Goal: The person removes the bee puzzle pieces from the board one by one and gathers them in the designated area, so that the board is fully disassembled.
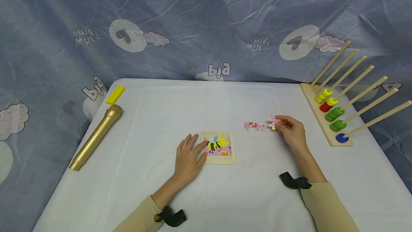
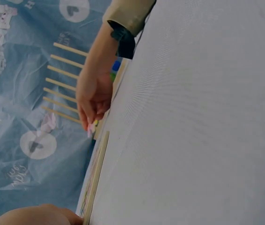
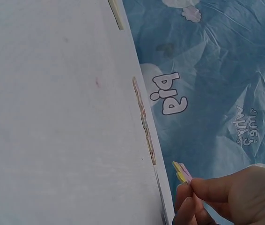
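Note:
Between the thumb and fingertips of my right hand [image 1: 292, 131] is a small pink and yellow puzzle piece [image 1: 273, 123]. The right wrist view shows this pinched puzzle piece [image 3: 182, 172] raised off the tabletop. Several pink puzzle pieces [image 1: 254, 126] lie joined in a strip just left of it. My left hand [image 1: 188, 160] rests with fingers extended at the left edge of a wooden puzzle board [image 1: 218, 161], thumb and index finger touching it. The board bears a bee picture on pink. In the left wrist view, only part of the left hand [image 2: 36, 216] shows.
A wooden bead rack [image 1: 325, 124] with upright rods and coloured beads stands at the right. Over on the left lie a gold microphone [image 1: 96, 137] and a yellow block [image 1: 115, 95]. A white cloth covers the table [image 1: 161, 110]; a printed blue-grey curtain [image 1: 180, 28] hangs behind.

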The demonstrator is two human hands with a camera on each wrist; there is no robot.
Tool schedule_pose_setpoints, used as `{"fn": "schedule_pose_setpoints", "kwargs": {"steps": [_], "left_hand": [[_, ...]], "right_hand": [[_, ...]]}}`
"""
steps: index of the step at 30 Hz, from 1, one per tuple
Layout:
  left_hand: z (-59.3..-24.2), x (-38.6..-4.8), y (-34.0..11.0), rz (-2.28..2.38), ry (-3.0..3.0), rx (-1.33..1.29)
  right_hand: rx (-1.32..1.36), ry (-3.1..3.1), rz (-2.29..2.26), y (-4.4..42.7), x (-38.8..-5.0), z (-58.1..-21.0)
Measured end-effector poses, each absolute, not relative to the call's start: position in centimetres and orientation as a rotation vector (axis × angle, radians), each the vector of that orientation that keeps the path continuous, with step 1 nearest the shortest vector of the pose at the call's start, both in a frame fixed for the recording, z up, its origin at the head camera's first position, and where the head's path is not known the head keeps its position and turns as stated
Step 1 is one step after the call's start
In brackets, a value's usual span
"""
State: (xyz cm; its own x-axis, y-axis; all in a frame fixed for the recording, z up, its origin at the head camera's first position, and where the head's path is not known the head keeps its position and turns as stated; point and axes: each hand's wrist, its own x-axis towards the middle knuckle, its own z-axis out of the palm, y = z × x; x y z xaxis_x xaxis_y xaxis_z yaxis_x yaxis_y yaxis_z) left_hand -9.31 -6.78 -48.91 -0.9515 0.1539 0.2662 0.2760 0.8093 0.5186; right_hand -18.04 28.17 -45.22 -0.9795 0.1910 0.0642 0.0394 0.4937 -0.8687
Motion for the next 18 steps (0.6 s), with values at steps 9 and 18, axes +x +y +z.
{"fn": "schedule_pose_setpoints", "kwargs": {"steps": [9, 18], "left_hand": [[-48.96, -9.27, -6.79, -0.836, -2.781, -0.335], [-49.01, -9.27, -6.77, -0.83, -2.781, -0.336]], "right_hand": [[-0.16, -2.609, 1.431, 28.21, -18.11, -45.94], [-0.088, -2.699, 1.172, 28.0, -18.06, -46.12]]}}
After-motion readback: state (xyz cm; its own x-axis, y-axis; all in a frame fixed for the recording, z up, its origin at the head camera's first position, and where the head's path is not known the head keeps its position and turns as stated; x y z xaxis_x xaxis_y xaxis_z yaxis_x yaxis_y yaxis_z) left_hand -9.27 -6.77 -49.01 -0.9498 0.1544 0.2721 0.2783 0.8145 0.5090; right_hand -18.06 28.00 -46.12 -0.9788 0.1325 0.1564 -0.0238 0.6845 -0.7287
